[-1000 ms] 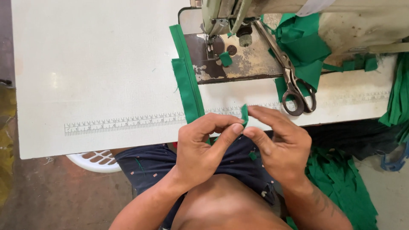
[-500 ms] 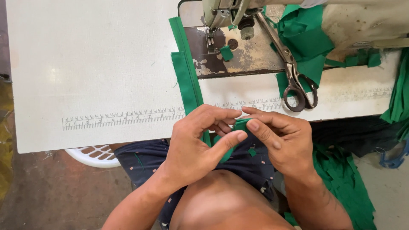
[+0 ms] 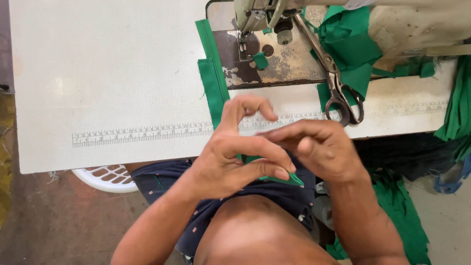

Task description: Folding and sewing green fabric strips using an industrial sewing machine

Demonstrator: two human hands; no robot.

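Note:
My left hand (image 3: 233,154) pinches a small green fabric piece (image 3: 287,179) between thumb and fingers, just in front of the table's near edge and above my lap. My right hand (image 3: 319,147) is curled beside it, fingertips touching the same piece from the right; it looks blurred. Long green fabric strips (image 3: 212,81) lie on the white table (image 3: 108,73) just beyond my hands. The sewing machine (image 3: 267,14) stands at the back, with a tiny green scrap (image 3: 261,60) on its worn metal plate.
Large scissors (image 3: 338,86) lie right of the machine plate, handles toward me. Bunched green fabric (image 3: 351,41) sits behind them, and more hangs off the right edge (image 3: 458,113) and over the floor (image 3: 400,216). A white plastic basket (image 3: 105,177) sits under the table.
Both hands dropped lower toward my lap with the green piece. My left fingers have opened upward while the thumb and forefinger keep the pinch; the right hand slid right.

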